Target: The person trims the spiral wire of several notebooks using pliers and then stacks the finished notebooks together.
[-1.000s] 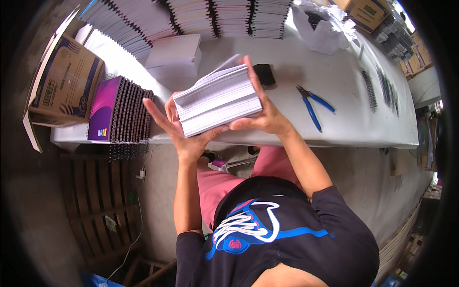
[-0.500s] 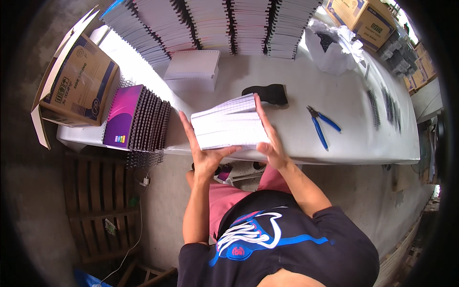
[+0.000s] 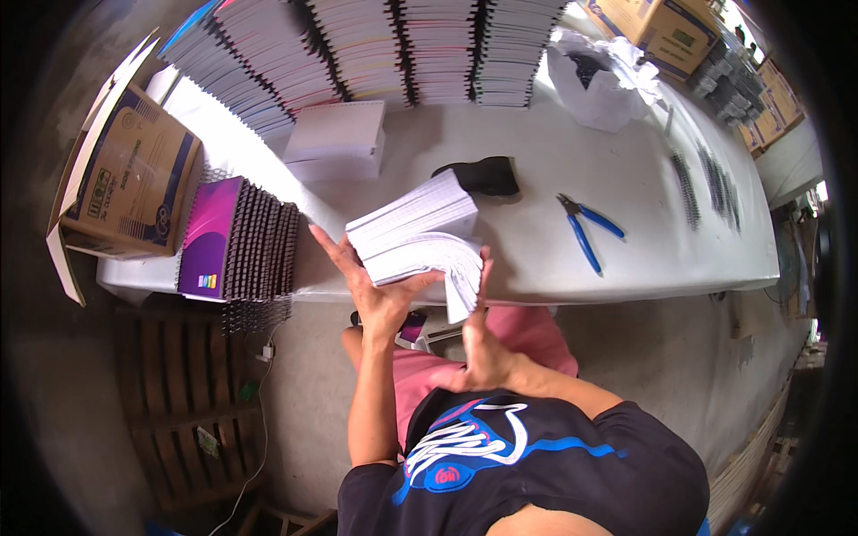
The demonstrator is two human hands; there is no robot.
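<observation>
A thick stack of white ruled paper (image 3: 411, 228) is held up over the table's near edge. Its upper part lies straight, while the lower sheets curl downward at the right end, toward me. My left hand (image 3: 380, 299) grips the stack's left and near side, its thumb along the near edge and a finger sticking out at the left. My right hand (image 3: 487, 344) has its fingers stretched up against the curled end of the sheets; its thumb stands apart, down by my shirt. A black object (image 3: 487, 176) lies just behind the stack, and blue-handled cutters (image 3: 590, 230) rest to the right.
Purple-covered spiral notebooks (image 3: 214, 237) are piled at the left beside an open cardboard box (image 3: 134, 170). A white paper block (image 3: 335, 138) sits before tall rows of bound books (image 3: 366, 49). Loose wire spirals (image 3: 715, 183) and a white plastic bag (image 3: 594, 85) are at the right.
The stack has tilted, and its lower sheets now curl down at the right. My right hand has dropped toward me, its thumb off the paper. My left hand keeps its hold.
</observation>
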